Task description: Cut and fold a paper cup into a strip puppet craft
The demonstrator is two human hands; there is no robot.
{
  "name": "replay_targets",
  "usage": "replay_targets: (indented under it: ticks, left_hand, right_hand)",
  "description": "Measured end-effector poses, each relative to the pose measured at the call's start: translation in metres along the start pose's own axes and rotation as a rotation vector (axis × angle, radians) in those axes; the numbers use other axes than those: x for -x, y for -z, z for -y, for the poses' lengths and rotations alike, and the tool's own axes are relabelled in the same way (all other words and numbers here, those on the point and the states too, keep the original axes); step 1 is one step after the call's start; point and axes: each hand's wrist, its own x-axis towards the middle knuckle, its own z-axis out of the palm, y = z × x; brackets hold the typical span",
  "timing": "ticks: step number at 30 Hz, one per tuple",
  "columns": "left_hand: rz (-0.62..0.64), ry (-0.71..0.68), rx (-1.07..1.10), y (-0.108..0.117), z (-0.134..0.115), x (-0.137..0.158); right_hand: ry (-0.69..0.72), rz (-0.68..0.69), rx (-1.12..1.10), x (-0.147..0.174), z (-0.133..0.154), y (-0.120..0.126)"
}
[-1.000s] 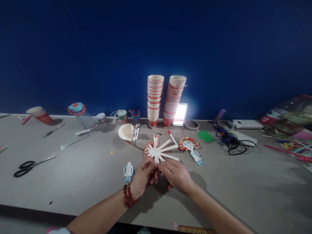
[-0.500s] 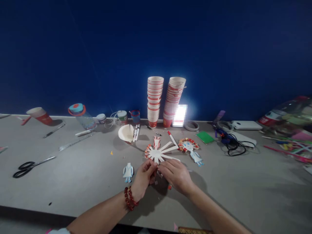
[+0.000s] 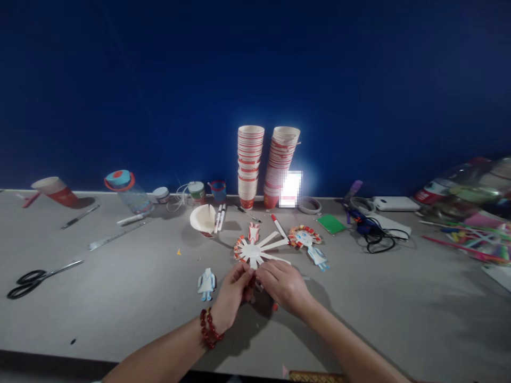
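A paper cup cut into strips [image 3: 252, 252] is spread out like a sun, its white base in the middle. Strips on its left are curled into red-and-white rolls, while those on the right stay long and straight. My left hand [image 3: 235, 290] pinches a strip at the near side. Against it, my right hand [image 3: 284, 284] has its fingers closed on the same strip; the fingertips hide the strip's end. Left of my hands lies a paper doll body [image 3: 206, 284] in white and blue. A finished-looking paper doll [image 3: 309, 244] with a curled rim lies to the right.
Two tall stacks of paper cups [image 3: 248, 165] stand by the blue wall. Scissors [image 3: 42, 277], a ruler [image 3: 117, 236] and a water bottle [image 3: 130, 191] are on the left. A glue gun with black cable [image 3: 371, 229] and a green pad [image 3: 331, 224] lie right.
The whole scene has shifted slightly left as the head turned a little. Both hands keep nearly the same hold on the strip, with only small finger movement.
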Motion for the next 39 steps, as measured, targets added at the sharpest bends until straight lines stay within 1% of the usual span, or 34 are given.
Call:
replay_targets:
  ticks: [4,8,11,13,16,18,20,28,30,33,39]
  left_hand:
    - [0.000,0.017,0.027,0.0003,-0.0025,0.0012]
    - [-0.050,0.048,0.019,-0.0020,-0.0052,0.0019]
    - [-0.067,0.066,0.012,-0.0016,-0.0038,0.0019]
    - [-0.063,0.043,-0.025,0.0003,-0.0010,0.0016]
    - [-0.052,-0.033,-0.099,0.0032,0.0034,0.0011]
    - [-0.036,-0.054,-0.110,0.0038,0.0046,0.0010]
    - [-0.033,-0.037,-0.094,0.0030,0.0039,0.0012]
    - [-0.093,0.009,-0.071,-0.0022,-0.0031,0.0042]
    - [-0.080,0.033,-0.059,-0.0010,-0.0029,0.0047]
    - [-0.057,0.026,-0.071,0.0026,-0.0008,0.0033]
    - [-0.069,-0.057,-0.276,0.0059,-0.0001,-0.0002]
  right_hand:
    - [0.028,0.029,0.060,-0.0016,0.0029,0.0024]
    - [0.060,0.001,0.107,-0.0012,0.0037,0.0017]
    - [0.053,-0.009,0.123,-0.0006,0.0028,-0.0007]
    - [0.037,-0.009,0.122,-0.0003,0.0022,-0.0025]
    - [0.015,-0.004,0.108,0.0006,0.0018,-0.0043]
    - [0.006,0.001,0.098,0.0015,0.0019,-0.0046]
    - [0.003,0.001,0.093,0.0021,0.0019,-0.0046]
    - [0.005,-0.033,0.114,0.0016,-0.0003,-0.0047]
    - [-0.015,-0.014,0.097,0.0024,0.0001,-0.0053]
    - [-0.068,0.039,0.041,0.0040,0.0005,-0.0067]
    - [-0.148,0.154,-0.068,0.0038,-0.0040,-0.0045]
